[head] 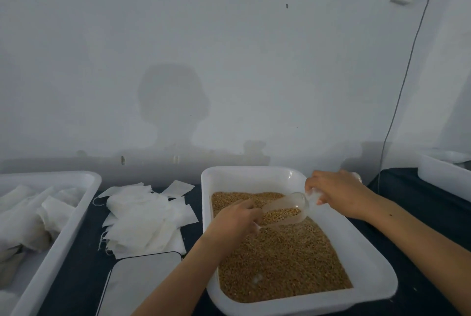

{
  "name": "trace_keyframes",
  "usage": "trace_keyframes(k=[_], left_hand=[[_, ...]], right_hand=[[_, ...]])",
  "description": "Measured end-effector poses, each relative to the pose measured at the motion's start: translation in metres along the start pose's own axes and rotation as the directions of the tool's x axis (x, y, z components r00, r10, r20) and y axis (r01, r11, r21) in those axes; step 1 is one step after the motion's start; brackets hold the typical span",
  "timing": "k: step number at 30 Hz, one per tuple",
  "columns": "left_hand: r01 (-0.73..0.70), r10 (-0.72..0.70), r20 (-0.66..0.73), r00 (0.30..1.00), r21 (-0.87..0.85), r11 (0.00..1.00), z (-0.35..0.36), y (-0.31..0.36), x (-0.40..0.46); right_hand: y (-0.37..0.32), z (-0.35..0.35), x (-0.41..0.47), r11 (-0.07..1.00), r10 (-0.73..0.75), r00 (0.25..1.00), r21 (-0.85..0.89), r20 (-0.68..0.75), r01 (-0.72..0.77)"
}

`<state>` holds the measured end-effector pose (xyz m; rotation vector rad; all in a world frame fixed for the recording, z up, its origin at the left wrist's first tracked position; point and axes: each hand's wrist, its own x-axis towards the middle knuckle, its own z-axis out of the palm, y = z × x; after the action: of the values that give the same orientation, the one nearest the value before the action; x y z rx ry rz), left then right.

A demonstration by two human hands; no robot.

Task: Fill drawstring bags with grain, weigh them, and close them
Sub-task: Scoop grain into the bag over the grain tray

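A white tub point(377, 282) in front of me holds golden grain point(283, 259). Above the grain, my left hand point(235, 219) grips the handle of a clear plastic scoop point(285, 210) loaded with grain. The scoop's mouth points at a small white drawstring bag point(314, 196). My right hand point(334, 192) pinches that bag open at the tub's far right rim. Most of the bag is hidden behind my fingers.
A pile of empty white bags point(145, 219) lies left of the tub on the dark tabletop. A flat scale point(142, 285) sits at the front. A white tray point(58, 234) with filled bags is at the left. Another white tub point(443, 175) stands far right, beside a hanging cable point(397, 101).
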<state>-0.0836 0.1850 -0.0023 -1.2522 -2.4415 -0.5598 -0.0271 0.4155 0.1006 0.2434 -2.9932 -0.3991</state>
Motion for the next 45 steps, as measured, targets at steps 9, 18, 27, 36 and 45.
trace_keyframes(k=[9,18,27,36,45], left_hand=[[0.047,-0.048,-0.025,0.999,-0.034,0.998,0.0,-0.002,-0.001],[0.122,-0.13,-0.063,0.989,-0.12,0.985,-0.004,-0.002,-0.002],[0.415,-0.459,-0.019,0.888,-0.394,0.82,-0.002,-0.015,-0.001],[0.432,-0.455,-0.004,0.891,-0.309,0.847,0.002,-0.015,-0.001],[0.434,-0.445,0.019,0.895,-0.259,0.863,0.004,-0.016,0.002]], right_hand=[[-0.011,-0.017,0.006,0.984,-0.061,0.993,-0.172,-0.097,0.044],[-0.013,-0.026,-0.001,0.949,-0.128,0.958,-0.313,-0.257,0.043],[-0.011,-0.005,-0.017,0.994,-0.009,0.991,-0.112,-0.131,-0.006],[-0.061,0.064,-0.009,0.977,-0.116,0.992,0.174,-0.057,0.125],[-0.031,0.052,-0.019,0.863,-0.031,0.997,0.506,0.076,-0.012]])
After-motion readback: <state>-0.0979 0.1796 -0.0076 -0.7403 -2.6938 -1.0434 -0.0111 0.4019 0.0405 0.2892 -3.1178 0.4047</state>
